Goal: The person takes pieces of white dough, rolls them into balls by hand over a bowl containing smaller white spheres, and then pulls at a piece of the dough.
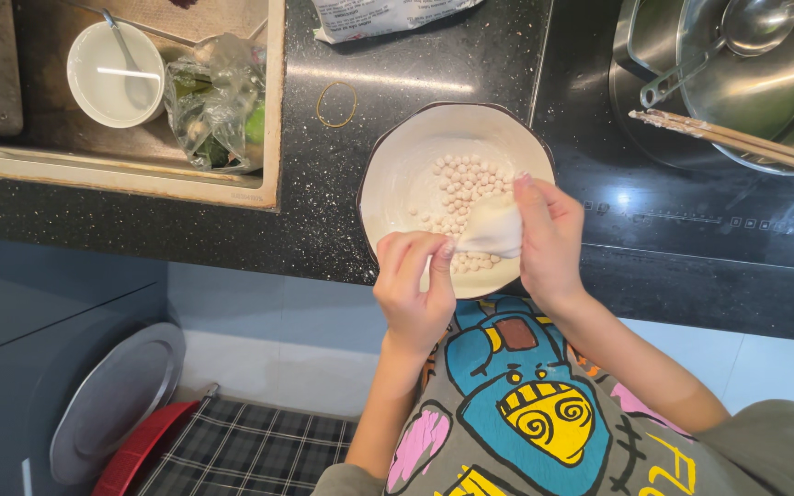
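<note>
Two bare hands work over a white bowl (397,174) at the edge of a black speckled counter (305,147). Left hand (413,289), at the bowl's 6 o'clock rim, curls its fingers in narrow, pinching something too small to tell. Right hand (549,239), at 4 o'clock, grips a lump of white dough (492,227) above a heap of small pale dough balls (459,188). A rubber band (336,104) lies at the bowl's 10 o'clock; chopsticks (737,140) rest across a steel pot (755,73) at 2 o'clock.
</note>
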